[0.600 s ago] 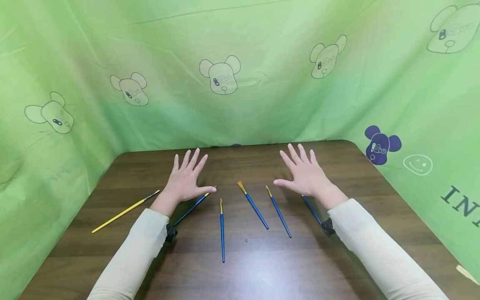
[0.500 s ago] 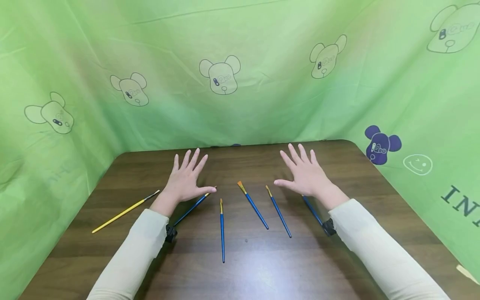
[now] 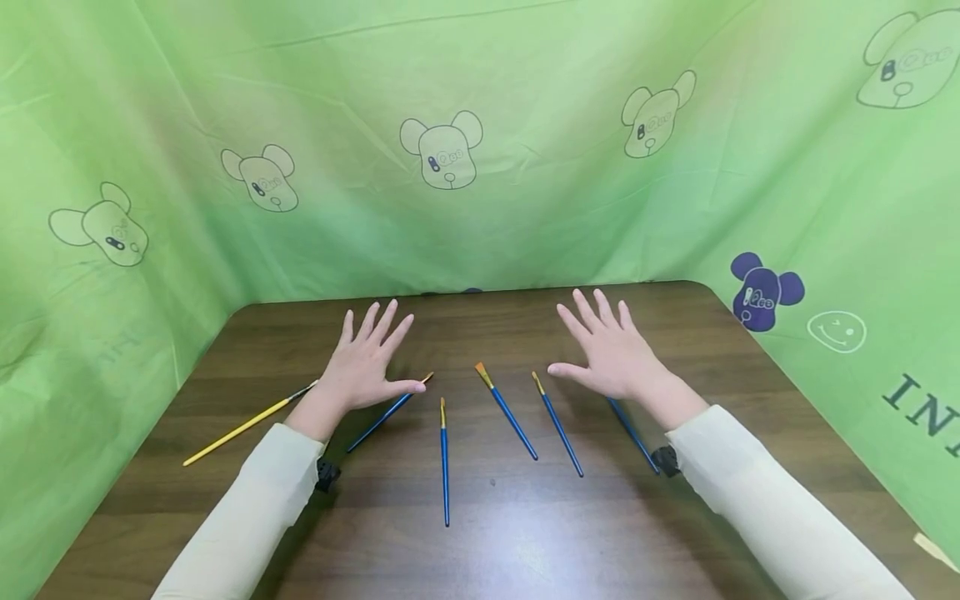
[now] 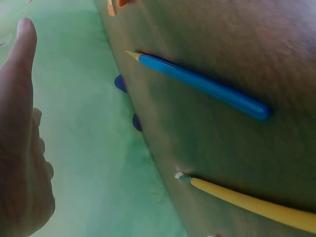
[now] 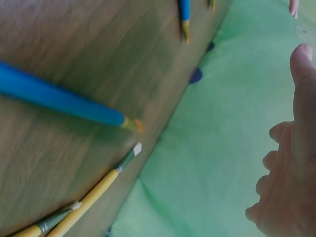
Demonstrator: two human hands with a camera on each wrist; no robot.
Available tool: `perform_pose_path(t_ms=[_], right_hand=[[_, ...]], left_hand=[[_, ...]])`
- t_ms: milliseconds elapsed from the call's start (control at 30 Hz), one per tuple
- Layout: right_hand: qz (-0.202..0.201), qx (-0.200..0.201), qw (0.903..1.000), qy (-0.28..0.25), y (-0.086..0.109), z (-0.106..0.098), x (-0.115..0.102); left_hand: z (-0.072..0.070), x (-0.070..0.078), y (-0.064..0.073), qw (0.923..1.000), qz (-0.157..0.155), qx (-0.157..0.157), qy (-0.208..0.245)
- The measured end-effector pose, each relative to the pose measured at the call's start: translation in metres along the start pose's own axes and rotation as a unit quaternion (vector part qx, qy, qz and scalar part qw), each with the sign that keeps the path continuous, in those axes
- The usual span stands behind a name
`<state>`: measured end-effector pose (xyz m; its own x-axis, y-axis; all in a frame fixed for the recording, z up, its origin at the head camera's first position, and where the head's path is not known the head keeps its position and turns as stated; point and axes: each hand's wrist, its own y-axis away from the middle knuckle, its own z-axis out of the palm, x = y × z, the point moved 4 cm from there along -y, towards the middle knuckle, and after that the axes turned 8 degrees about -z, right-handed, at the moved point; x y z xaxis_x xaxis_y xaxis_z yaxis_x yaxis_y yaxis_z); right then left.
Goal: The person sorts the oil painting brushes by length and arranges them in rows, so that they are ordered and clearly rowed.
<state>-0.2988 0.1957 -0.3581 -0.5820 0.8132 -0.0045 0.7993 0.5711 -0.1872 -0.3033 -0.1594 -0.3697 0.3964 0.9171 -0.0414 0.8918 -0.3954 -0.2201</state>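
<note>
My left hand point(image 3: 358, 367), fingers spread, hovers over the table's left half and holds nothing. Its thumb overlaps a slanted blue paintbrush point(image 3: 382, 421) in the head view; a yellow paintbrush point(image 3: 240, 432) lies left of its wrist. Likewise spread and holding nothing, my right hand point(image 3: 613, 358) partly covers another blue paintbrush point(image 3: 633, 435). Between the hands lie a thin blue paintbrush point(image 3: 445, 467), a flat-tipped one point(image 3: 512, 422) and a narrow-tipped one point(image 3: 561, 433). Two yellow paintbrushes with pale tips, one longer point(image 5: 94, 195) and one at the corner point(image 5: 49, 222), show only in the right wrist view.
The brown wooden table point(image 3: 480, 558) has rounded far corners. A green printed curtain point(image 3: 525, 225) hangs along its back and both sides. A pale strip point(image 3: 935, 550) lies at the right edge.
My left hand has shifted slightly left and nearer, uncovering more of the slanted blue paintbrush. My right forearm has moved a little to the right. The visible paintbrushes stay put.
</note>
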Motion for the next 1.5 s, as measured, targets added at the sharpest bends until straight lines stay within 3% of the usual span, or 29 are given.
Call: perform_pose_path(t_ms=[200, 433, 733, 900, 967, 1067, 1200, 1400, 1500], right_hand=[[-0.015, 0.012, 0.9984, -0.054, 0.002, -0.003, -0.018], [-0.032, 0.019, 0.9906, -0.132, 0.001, -0.002, -0.04], [-0.018, 0.061, 0.9643, -0.257, 0.0, 0.012, -0.06], [0.029, 0.083, 0.9436, -0.319, -0.005, 0.024, -0.069], [0.059, 0.086, 0.9329, -0.345, -0.007, 0.03, -0.073], [0.1, 0.087, 0.9177, -0.375, -0.01, 0.037, -0.078], [0.143, 0.076, 0.9058, -0.391, -0.013, 0.046, -0.083], [0.198, 0.053, 0.8994, -0.386, -0.018, 0.059, -0.085], [0.21, 0.048, 0.8999, -0.379, -0.02, 0.062, -0.087]], left_hand=[[0.003, -0.003, 0.009, 0.994, 0.014, -0.039, 0.101], [0.011, -0.009, 0.021, 0.9694, -0.013, -0.092, 0.227], [0.02, -0.01, 0.031, 0.9362, -0.047, -0.101, 0.333], [0.028, -0.011, 0.033, 0.9167, -0.085, -0.105, 0.376], [0.031, -0.011, 0.032, 0.9058, -0.102, -0.101, 0.398], [0.037, -0.012, 0.03, 0.8836, -0.131, -0.097, 0.439], [0.041, -0.012, 0.03, 0.8573, -0.157, -0.094, 0.481], [0.047, -0.013, 0.031, 0.8149, -0.204, -0.108, 0.532], [0.049, -0.014, 0.03, 0.8065, -0.218, -0.117, 0.537]])
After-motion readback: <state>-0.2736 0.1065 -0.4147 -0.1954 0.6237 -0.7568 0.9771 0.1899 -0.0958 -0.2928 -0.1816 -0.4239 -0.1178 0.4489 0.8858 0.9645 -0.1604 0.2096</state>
